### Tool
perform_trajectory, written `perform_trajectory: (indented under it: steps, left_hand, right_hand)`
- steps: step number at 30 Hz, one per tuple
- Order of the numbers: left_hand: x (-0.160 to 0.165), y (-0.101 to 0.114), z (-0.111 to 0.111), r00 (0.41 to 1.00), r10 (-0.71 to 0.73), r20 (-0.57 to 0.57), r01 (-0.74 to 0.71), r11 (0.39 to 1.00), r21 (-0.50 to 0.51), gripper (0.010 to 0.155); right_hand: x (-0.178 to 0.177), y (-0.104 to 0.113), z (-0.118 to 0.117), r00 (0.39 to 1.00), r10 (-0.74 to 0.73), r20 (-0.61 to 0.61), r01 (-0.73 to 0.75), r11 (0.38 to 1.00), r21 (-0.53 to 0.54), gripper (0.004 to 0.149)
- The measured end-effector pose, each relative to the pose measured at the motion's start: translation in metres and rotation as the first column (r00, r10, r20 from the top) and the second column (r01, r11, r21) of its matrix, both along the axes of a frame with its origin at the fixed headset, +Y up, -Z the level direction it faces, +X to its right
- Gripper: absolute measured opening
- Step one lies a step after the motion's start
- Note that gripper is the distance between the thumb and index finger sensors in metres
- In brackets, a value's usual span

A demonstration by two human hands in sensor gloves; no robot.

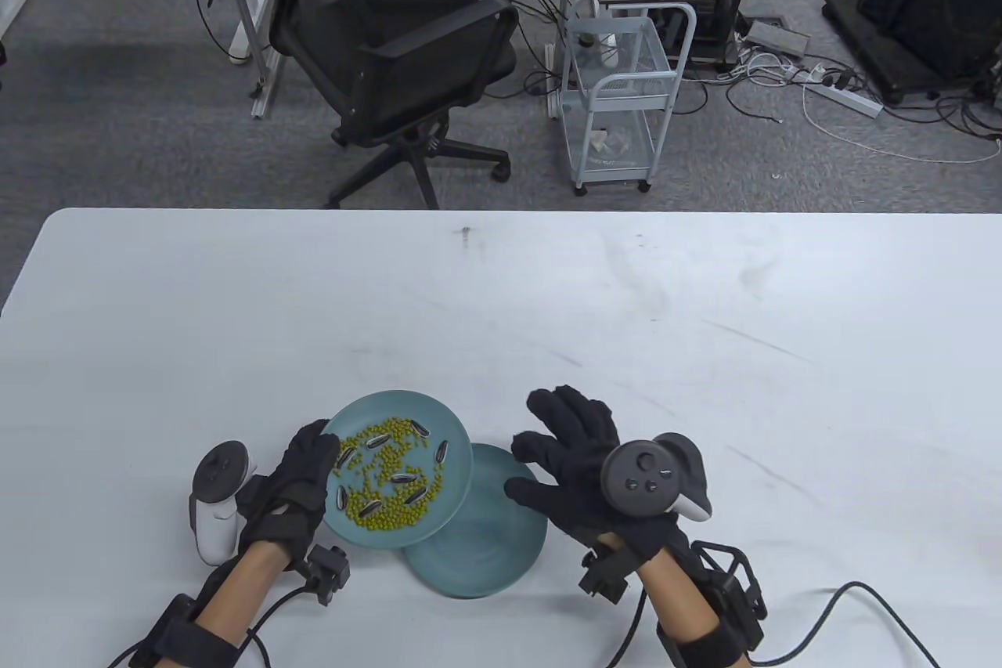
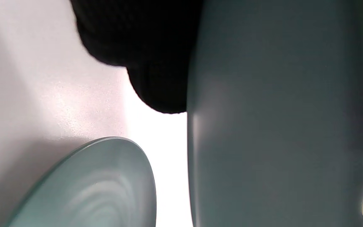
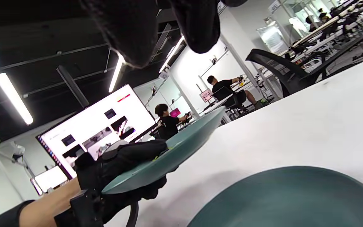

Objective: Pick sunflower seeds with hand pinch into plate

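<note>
The black-gloved left hand (image 1: 301,476) grips the near-left rim of a round teal plate (image 1: 458,456), thumb on top, fingers curled underneath, holding it lifted and tilted off the white surface (image 1: 548,308). Striped sunflower seeds (image 1: 405,478) lie scattered among small yellow-green beans (image 1: 376,515) on it, just beside that thumb. A second, bare teal plate (image 1: 485,543) sits flat below, partly overlapped. The right hand (image 1: 579,464) hovers over that plate's right edge, fingers (image 1: 560,406) spread, holding nothing.
</note>
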State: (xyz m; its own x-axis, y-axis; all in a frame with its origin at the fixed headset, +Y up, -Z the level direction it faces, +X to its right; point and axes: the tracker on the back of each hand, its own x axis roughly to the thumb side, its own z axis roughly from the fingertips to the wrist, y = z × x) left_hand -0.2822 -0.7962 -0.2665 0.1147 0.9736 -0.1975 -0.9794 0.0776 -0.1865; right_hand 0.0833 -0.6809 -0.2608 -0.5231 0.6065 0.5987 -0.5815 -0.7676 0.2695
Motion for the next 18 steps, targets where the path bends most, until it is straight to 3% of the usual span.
perform_trajectory:
  steps: [11,18]
  left_hand:
    - [0.001,-0.002,0.001,1.0,-0.016,-0.004,0.016,1.0,0.008,0.048]
    - [0.006,-0.005,0.002,1.0,-0.013,-0.01,0.013,1.0,0.0,0.048]
  right_hand:
    - [-0.105,0.027,-0.013,0.988,0.127,-0.083,-0.114,0.984,0.14,0.037]
    - [-0.128,0.01,-0.02,0.951,0.301,-0.075,-0.287,0.945,0.155,0.035]
